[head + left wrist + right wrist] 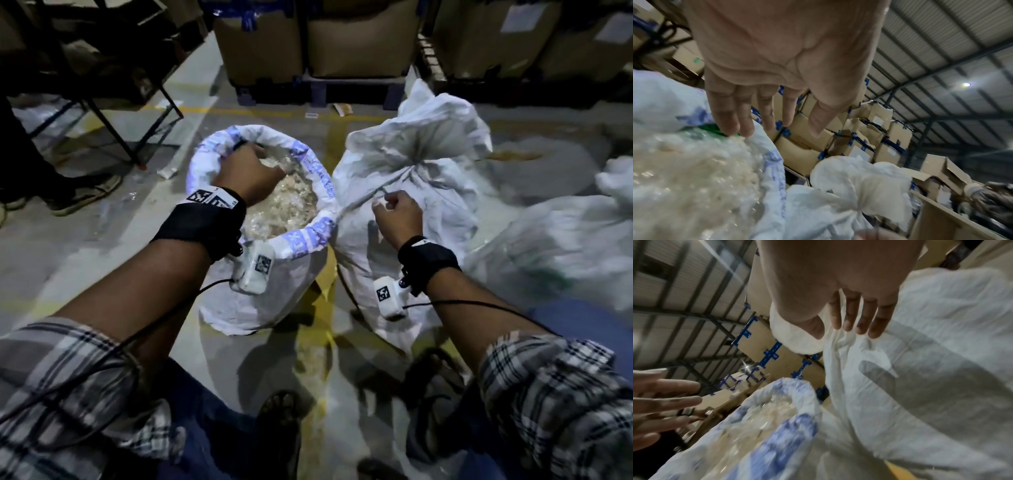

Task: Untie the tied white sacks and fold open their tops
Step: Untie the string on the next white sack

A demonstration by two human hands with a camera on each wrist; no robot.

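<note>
Only blurred blue print rings the open sack [310, 245], unreadable.

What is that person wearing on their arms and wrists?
Both arms wear checked sleeves in grey, white and dark lines, rolled up above the forearm. The left hand and the right hand are bare, with no gloves. Each wrist has a black strap carrying black-and-white square code tags, and a small white box camera with its own code sticker hangs beneath it. Thin black cables run back along the arms.
</note>
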